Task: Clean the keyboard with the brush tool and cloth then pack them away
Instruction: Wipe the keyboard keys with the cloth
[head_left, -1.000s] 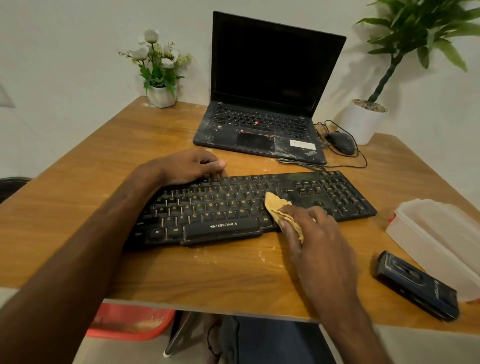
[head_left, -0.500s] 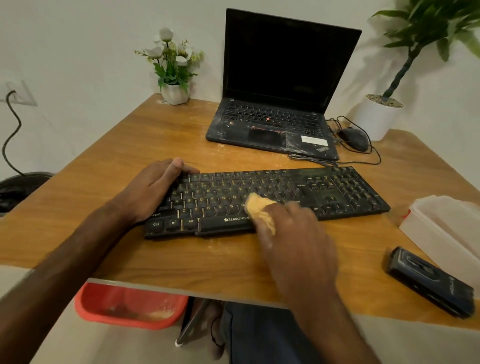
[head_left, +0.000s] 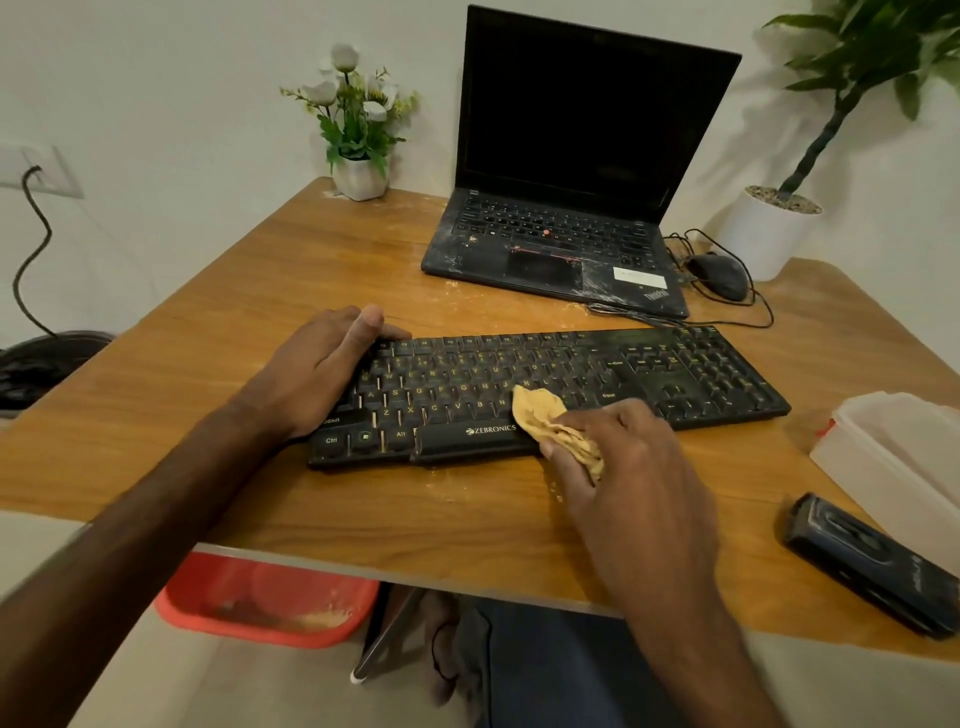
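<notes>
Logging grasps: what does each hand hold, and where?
Right hand grips the bunched yellow cloth by its near end; left hand only rests on the keyboard.

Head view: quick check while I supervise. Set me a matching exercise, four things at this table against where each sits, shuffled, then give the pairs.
Things
1. cloth
2. left hand
3. mouse
4. plastic box

Places
A. just right of the laptop
B. at the right edge of the table
C. bunched in the right hand, on the keys of the keyboard
D. resting on the keyboard's left end

Pairs: 1-C, 2-D, 3-A, 4-B
</notes>
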